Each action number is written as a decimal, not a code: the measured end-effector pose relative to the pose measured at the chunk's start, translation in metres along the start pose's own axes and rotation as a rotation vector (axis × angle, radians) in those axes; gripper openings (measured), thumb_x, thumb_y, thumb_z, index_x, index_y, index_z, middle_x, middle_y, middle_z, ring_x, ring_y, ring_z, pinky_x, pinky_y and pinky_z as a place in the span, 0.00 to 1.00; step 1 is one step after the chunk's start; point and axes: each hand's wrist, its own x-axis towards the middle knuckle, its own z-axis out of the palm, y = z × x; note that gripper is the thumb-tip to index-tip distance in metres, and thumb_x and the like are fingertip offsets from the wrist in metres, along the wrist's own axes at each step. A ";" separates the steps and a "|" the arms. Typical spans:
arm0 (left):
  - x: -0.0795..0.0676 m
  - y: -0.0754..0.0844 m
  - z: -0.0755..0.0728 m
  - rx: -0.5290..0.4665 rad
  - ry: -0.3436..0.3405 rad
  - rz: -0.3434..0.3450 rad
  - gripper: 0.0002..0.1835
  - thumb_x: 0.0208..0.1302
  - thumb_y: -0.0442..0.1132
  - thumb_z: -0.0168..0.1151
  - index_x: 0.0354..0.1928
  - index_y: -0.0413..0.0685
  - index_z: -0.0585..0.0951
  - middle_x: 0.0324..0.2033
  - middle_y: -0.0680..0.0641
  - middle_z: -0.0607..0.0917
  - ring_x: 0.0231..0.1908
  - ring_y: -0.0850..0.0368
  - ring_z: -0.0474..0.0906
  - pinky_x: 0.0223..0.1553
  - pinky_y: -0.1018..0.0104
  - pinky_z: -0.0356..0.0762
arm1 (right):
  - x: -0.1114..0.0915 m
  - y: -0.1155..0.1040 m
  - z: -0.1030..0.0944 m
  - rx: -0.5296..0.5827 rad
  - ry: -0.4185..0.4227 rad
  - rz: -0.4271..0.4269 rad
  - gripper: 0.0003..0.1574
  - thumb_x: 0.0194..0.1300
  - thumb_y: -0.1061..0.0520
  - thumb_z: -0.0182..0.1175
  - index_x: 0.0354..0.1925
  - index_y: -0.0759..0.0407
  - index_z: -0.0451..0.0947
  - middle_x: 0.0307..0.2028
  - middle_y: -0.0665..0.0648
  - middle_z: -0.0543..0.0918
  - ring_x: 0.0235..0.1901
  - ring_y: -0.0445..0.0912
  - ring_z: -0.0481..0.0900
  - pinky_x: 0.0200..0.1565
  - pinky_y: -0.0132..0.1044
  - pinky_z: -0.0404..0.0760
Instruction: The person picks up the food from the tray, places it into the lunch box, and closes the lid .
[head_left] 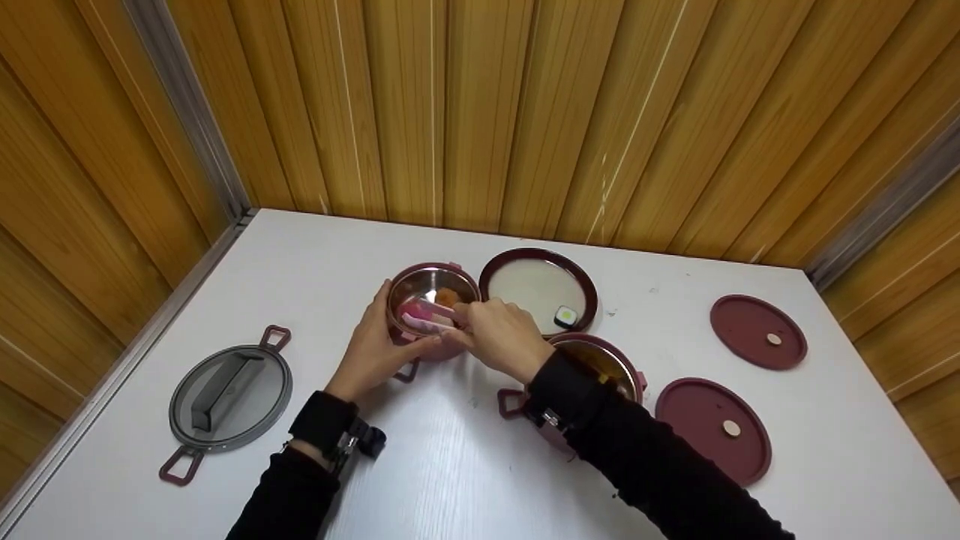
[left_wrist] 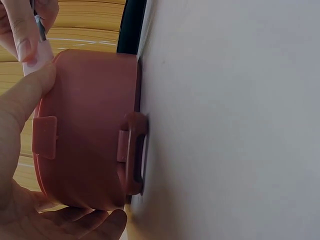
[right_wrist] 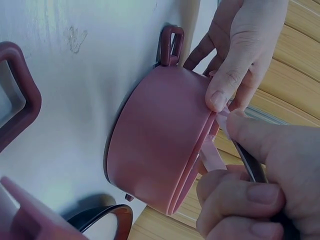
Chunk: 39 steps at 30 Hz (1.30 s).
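My left hand grips a small dark red pot on the table, its thumb at the rim and its fingers curled round the side. In my right hand is a pair of tongs with pale pink tips and a dark handle, showing in the right wrist view. The tips reach over the near rim into the pot's shiny metal inside. An orange-brown lump lies in there beside the tips, with something bright pink next to it. My fingers partly hide the tongs.
Touching distance behind is a dark-rimmed plate carrying a small white-and-black cube. A second dark red pot stands under my right forearm. Two dark red lids lie at the right, a grey handled lid at the left.
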 end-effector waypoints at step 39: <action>0.001 0.001 0.000 -0.013 -0.020 -0.034 0.69 0.45 0.67 0.74 0.79 0.50 0.43 0.77 0.40 0.55 0.77 0.43 0.53 0.74 0.42 0.56 | -0.021 0.072 -0.058 0.070 0.003 0.107 0.30 0.69 0.37 0.59 0.61 0.52 0.79 0.24 0.49 0.72 0.22 0.43 0.66 0.26 0.36 0.63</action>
